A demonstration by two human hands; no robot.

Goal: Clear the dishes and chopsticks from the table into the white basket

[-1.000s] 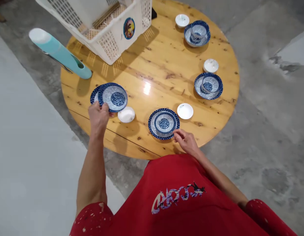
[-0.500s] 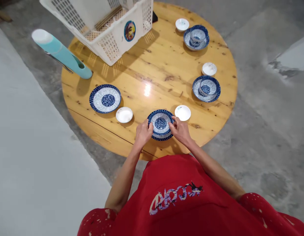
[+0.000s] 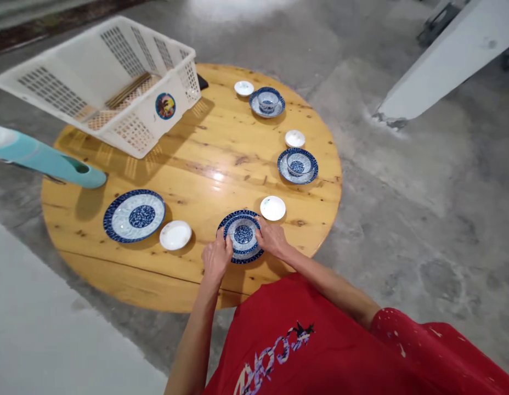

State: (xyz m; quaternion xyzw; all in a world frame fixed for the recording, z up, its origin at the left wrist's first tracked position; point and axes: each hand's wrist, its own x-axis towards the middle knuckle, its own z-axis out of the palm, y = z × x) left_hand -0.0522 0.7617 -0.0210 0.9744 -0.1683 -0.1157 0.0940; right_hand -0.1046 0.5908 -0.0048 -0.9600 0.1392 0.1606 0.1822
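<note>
In the head view, your left hand and right hand both have a grip on the blue-patterned bowl, fingers clenched on opposite sides of its rim. The bowl sits inside the blue-rimmed plate right beneath your grip, close to the near edge of the round wooden table.

To do this well, I'd keep both sides level and the bowl centred over the plate's middle, so glaze doesn't scrape glaze.

Just beyond your right fingers lies a small white dish; another white saucer sits off to the left of your left hand, with a larger blue plate past it. Straight ahead of your grip the wood is open. Farther off stand two more bowl-and-plate sets, and the white basket overhangs the far left.
</note>
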